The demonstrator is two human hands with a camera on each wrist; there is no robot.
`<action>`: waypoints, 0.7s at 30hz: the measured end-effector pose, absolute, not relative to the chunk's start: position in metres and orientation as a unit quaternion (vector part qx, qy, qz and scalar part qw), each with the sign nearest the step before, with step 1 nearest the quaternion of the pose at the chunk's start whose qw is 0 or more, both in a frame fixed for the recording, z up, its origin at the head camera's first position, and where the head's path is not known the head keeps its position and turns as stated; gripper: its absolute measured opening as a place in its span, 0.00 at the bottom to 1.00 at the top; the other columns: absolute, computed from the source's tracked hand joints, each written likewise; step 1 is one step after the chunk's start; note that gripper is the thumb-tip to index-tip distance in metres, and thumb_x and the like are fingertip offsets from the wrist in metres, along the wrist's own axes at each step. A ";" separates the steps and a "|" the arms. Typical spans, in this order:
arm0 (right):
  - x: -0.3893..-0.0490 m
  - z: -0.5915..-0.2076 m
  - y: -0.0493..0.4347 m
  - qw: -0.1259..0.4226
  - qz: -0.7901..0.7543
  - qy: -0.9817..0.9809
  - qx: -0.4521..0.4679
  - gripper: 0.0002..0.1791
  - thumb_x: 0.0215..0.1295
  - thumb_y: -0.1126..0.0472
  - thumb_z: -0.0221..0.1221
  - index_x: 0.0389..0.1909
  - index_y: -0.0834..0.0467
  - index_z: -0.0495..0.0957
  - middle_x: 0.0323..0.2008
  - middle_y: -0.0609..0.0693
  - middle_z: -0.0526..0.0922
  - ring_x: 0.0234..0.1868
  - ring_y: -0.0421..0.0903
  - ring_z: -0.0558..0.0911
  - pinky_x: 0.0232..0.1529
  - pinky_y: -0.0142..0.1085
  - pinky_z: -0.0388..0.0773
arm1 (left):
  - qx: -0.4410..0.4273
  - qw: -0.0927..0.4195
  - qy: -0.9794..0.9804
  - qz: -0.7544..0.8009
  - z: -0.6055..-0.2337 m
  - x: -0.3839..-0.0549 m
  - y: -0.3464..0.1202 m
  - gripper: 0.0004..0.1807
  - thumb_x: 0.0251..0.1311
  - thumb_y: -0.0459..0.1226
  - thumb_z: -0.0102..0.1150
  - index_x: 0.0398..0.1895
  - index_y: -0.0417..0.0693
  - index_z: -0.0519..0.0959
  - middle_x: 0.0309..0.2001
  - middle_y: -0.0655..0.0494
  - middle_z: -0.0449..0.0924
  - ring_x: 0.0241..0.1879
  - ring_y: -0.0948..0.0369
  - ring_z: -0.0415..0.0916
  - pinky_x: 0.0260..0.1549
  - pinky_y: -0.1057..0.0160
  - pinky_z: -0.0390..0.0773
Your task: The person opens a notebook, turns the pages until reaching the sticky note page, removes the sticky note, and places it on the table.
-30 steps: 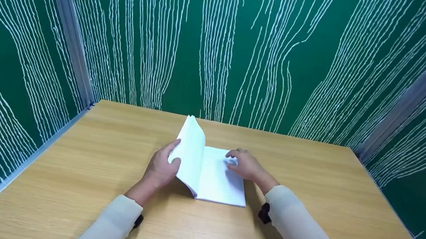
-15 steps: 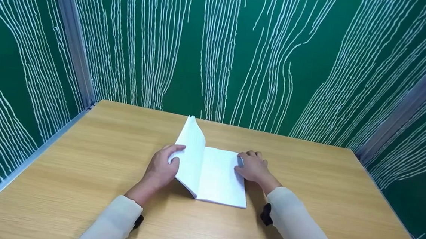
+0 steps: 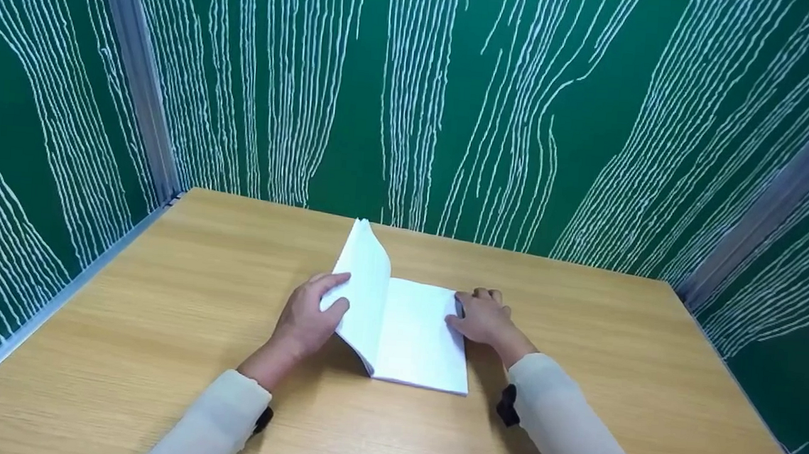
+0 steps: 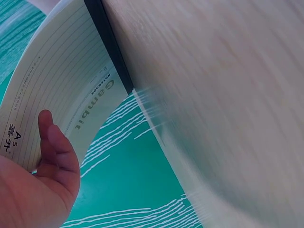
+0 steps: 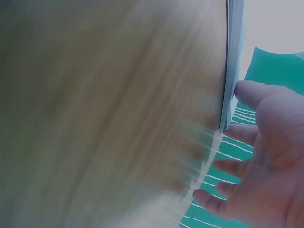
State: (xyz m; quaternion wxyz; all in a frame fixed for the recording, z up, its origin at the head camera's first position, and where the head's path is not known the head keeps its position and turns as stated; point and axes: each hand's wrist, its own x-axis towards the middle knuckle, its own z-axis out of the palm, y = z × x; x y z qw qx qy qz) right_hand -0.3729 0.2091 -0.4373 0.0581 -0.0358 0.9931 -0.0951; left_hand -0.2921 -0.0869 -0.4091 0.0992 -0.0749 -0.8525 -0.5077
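A white-paged notebook (image 3: 418, 331) stands open on the table in the head view, its left part of pages and cover raised nearly upright. In the left wrist view its lined cover (image 4: 71, 78) carries the print "Gambit" and "NOTEBOOK", with a dark spine. My left hand (image 3: 307, 314) grips the raised part by its outer edge, thumb and index finger on the page side, other fingers behind on the cover. My right hand (image 3: 485, 318) rests at the right edge of the flat part. There the thumb touches the page and the index fingertip the edge; the remaining fingers are spread.
The wooden table (image 3: 232, 243) reaches back to a green wall (image 3: 353, 145) with wavy white lines. Grey posts (image 3: 137, 73) mark the corners. Both forearms wear pale sleeves, with dark bands (image 3: 508, 406) at the wrists.
My right hand has moved from above the page to the notebook's right edge. The left index finger has shifted onto the page side; the raised pages stand as before.
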 end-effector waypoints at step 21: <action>-0.373 -0.438 0.208 0.045 -0.118 0.991 -0.043 0.33 0.64 0.46 0.58 0.68 0.53 0.67 0.65 0.63 0.66 0.66 0.62 0.57 0.64 0.60 0.61 | -0.072 0.092 -0.851 -0.512 -0.409 -0.291 -0.085 0.25 0.63 0.46 0.53 0.63 0.52 0.74 0.66 0.54 0.70 0.69 0.54 0.64 0.69 0.49 0.61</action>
